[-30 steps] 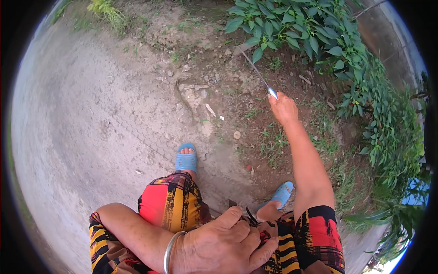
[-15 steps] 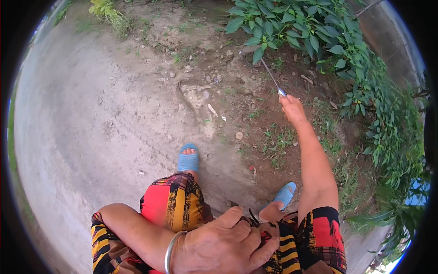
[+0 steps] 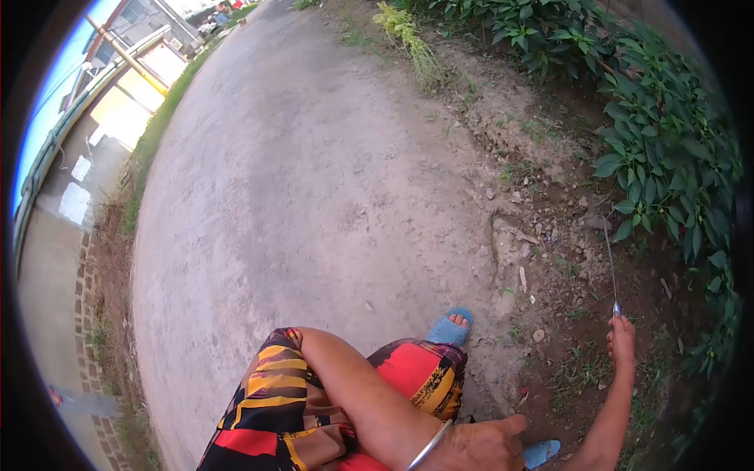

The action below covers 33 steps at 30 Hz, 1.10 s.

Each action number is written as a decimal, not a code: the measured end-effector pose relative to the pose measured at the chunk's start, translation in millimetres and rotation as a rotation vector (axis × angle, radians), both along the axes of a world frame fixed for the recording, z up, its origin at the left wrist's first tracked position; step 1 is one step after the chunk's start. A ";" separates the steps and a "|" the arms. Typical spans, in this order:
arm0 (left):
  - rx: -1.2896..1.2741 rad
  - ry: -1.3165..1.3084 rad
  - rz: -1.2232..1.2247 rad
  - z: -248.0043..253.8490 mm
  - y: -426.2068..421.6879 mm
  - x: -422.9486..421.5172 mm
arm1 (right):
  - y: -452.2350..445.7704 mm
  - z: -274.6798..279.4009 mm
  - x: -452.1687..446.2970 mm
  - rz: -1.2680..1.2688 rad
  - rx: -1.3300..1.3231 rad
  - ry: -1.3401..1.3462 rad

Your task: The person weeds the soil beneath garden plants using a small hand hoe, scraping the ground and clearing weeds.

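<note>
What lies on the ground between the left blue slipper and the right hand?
From slipper to hand: a small round pale object, then low green weeds on soil, in the head view.

Your hands' surroundings | text, labels, brands: you see none legible | numbers, signs: you can read none

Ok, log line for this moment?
right hand: holds thin tool, far end near leafy plants | left hand: low in view, bangle at wrist

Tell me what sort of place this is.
Probably a village lane or roadside garden plot: a pale dirt track runs beside leafy green plants in bare brown soil, with low walls and buildings across the way.
</note>
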<state>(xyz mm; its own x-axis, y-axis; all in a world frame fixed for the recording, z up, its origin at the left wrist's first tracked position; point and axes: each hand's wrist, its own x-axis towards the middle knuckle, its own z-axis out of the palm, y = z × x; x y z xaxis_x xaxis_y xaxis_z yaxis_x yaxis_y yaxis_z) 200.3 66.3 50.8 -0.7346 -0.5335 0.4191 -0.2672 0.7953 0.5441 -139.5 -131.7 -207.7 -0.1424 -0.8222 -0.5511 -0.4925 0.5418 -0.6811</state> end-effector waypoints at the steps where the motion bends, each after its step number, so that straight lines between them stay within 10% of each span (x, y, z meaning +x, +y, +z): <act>1: 0.003 -0.006 -0.007 0.0 -0.4 -0.6 | -1.8 -2.1 1.5 0.004 0.003 -0.005; 27: -0.004 -0.148 -0.104 -1.9 11.2 -16.9 | 12.3 33.8 -79.0 0.373 -0.325 0.443; 33: 0.094 -0.046 0.494 -9.6 10.9 83.1 | 145.2 68.7 -168.6 0.466 -0.324 0.957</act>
